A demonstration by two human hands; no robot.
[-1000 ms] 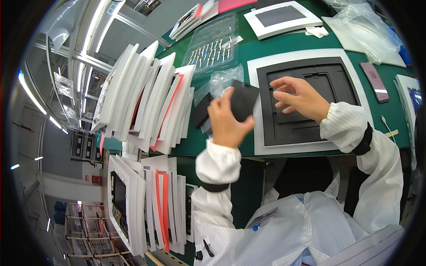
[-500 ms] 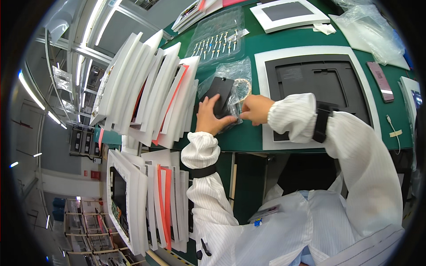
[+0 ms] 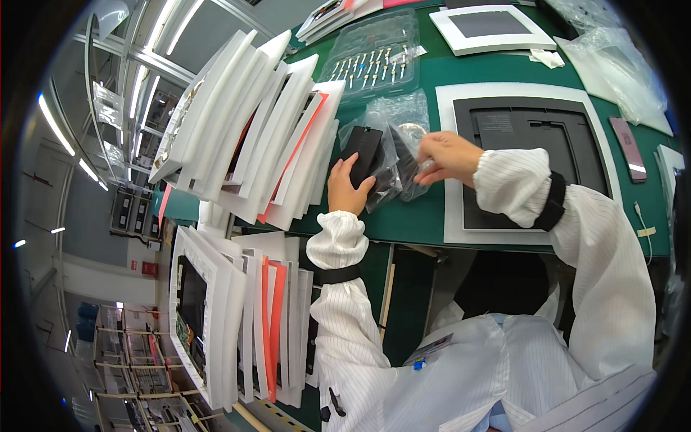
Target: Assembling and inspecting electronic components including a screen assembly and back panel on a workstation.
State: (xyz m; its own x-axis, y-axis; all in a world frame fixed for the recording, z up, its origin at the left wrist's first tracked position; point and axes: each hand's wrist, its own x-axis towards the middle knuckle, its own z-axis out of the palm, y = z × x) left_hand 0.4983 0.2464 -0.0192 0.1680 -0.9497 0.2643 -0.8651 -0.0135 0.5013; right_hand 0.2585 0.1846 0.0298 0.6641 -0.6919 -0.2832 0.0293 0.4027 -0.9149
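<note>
My left hand (image 3: 347,189) grips a flat black rectangular part (image 3: 362,150) at the left of the green bench (image 3: 425,216). My right hand (image 3: 445,156) pinches the edge of a clear plastic bag (image 3: 392,129) that lies over black parts next to it. Both hands sit left of a black panel (image 3: 529,137) lying in a white foam frame (image 3: 452,209). Both arms wear white striped sleeves with black wrist bands.
Rows of white foam-framed panels (image 3: 259,137) stand on edge at the left, with another rack (image 3: 237,317) below. A clear tray of small pins (image 3: 374,57) sits at the back. Another framed panel (image 3: 489,25), plastic bags (image 3: 612,65) and a pink phone-like slab (image 3: 628,147) lie to the right.
My right hand left the black panel and came across to the plastic bag. My left hand lowered the black part to the bench at the left.
</note>
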